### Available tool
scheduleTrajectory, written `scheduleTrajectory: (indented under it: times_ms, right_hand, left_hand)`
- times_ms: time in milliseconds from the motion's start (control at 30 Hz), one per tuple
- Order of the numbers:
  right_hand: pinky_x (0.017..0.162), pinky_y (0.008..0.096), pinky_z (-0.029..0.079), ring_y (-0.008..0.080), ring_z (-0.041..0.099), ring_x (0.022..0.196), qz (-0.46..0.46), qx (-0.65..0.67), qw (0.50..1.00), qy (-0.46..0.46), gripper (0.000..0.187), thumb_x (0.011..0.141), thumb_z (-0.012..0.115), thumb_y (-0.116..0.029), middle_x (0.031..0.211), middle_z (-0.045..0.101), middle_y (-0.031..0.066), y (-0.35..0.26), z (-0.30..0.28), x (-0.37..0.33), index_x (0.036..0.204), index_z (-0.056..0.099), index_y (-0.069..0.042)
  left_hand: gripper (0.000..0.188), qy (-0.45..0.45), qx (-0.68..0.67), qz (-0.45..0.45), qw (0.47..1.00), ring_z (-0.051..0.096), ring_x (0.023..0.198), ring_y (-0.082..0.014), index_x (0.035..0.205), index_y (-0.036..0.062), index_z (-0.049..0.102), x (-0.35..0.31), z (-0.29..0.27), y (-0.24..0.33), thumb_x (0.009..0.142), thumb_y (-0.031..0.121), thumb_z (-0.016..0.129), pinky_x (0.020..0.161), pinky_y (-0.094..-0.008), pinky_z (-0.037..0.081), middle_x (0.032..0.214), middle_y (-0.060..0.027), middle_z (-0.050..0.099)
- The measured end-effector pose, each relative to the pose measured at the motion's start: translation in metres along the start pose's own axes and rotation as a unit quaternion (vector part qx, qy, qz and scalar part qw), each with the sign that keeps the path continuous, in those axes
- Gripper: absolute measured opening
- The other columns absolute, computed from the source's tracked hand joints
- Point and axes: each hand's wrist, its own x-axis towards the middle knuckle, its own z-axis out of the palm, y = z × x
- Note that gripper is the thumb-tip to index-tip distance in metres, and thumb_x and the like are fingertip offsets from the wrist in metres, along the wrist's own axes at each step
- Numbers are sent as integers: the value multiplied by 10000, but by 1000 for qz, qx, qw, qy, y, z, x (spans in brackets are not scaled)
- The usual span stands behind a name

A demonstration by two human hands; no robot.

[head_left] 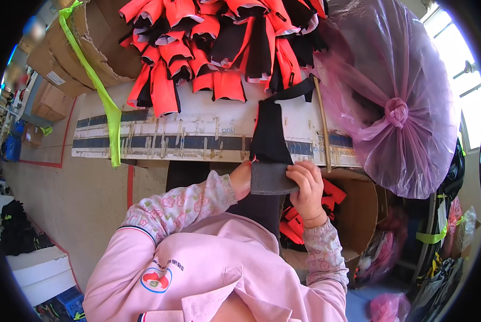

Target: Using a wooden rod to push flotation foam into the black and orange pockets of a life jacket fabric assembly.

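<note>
A black fabric piece (269, 131) with a strap lies over the front edge of the table, and its grey end panel (272, 178) hangs toward me. My right hand (306, 188) is closed on the right side of that panel, thumb and fingers pinching its edge. At the panel's left side is my left hand (241, 180); its fingers are hidden behind the fabric. Many orange and black fabric sleeves (165, 88) are piled on the table (197, 126) beyond.
A cardboard box (63, 51) lies at the far left with a yellow-green strip (109, 107) trailing from it. A large pink plastic bag (390, 64) bulges on the right beside a thin wooden stick (323, 123). Below the table, an open carton (361, 214) holds orange pieces.
</note>
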Motion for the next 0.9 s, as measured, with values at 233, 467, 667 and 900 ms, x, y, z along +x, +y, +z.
scheduleTrajectory:
  times_ms: [233,467,667,900]
  right_hand:
    - [987,433,338,324,452,1151,68,-80,981,-164,508,737,516,-22,1206,488,163,-82,-21,10,1242,464,-41]
    - [881,384,418,310,541,1001,150,-132,952,-232,298,779,486,-70,1037,554,202,-43,61,-19,1063,528,10]
    - [563,429,460,336,580,592,158,-73,957,-230,189,517,683,-79,618,568,153,-9,100,-23,688,609,-46]
    - [702,382,489,296,621,769,280,-4,795,-538,484,429,816,-269,787,648,119,30,140,-30,849,679,-71]
  left_hand:
    - [231,25,28,20,999,616,846,-135,1035,8,619,7,2,-1,860,134,537,733,-268,487,960,-76,643]
    - [299,11,185,19,982,519,1065,-136,1157,24,537,22,-33,-49,943,168,385,920,-286,415,1156,-60,567]
    - [250,85,296,-31,951,583,909,-150,1100,20,544,23,-38,-61,856,32,492,765,-302,476,1016,-74,616]
    - [151,51,253,-21,966,538,447,-189,992,24,489,29,-42,-54,841,27,491,415,-295,421,643,-104,579]
